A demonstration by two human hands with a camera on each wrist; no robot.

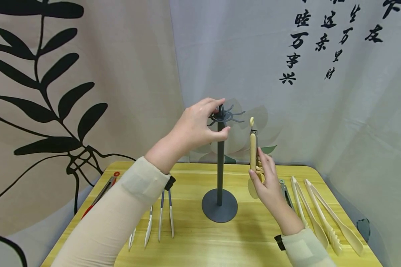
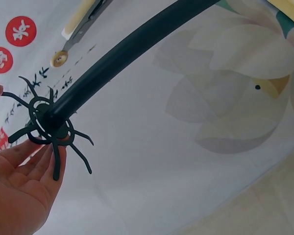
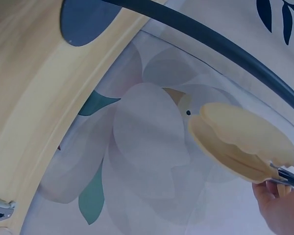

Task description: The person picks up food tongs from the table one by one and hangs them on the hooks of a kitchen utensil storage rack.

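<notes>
A dark grey utensil stand [image 1: 220, 159] rises from a round base on the table, with a ring of curved hooks [image 2: 32, 117] at its top. My left hand [image 1: 197, 122] holds the stand's top: the fingers reach behind the hook ring, and the thumb is at a hook's tip in the left wrist view. To the right of the pole, my right hand [image 1: 270, 185] grips cream tongs [image 1: 253, 148] upright, their hanging loop uppermost. Broad, scalloped heads on these tongs [image 3: 245, 142] show in the right wrist view. The hooks in view carry nothing.
On the wooden table [image 1: 187, 248], red-handled tongs [image 1: 101, 193] and metal tongs with blue handles [image 1: 170, 215] lie left of the stand. Grey-handled tongs [image 1: 286, 193] and long cream tongs [image 1: 334, 218] lie at the right. A printed curtain [image 1: 137, 74] hangs behind the table.
</notes>
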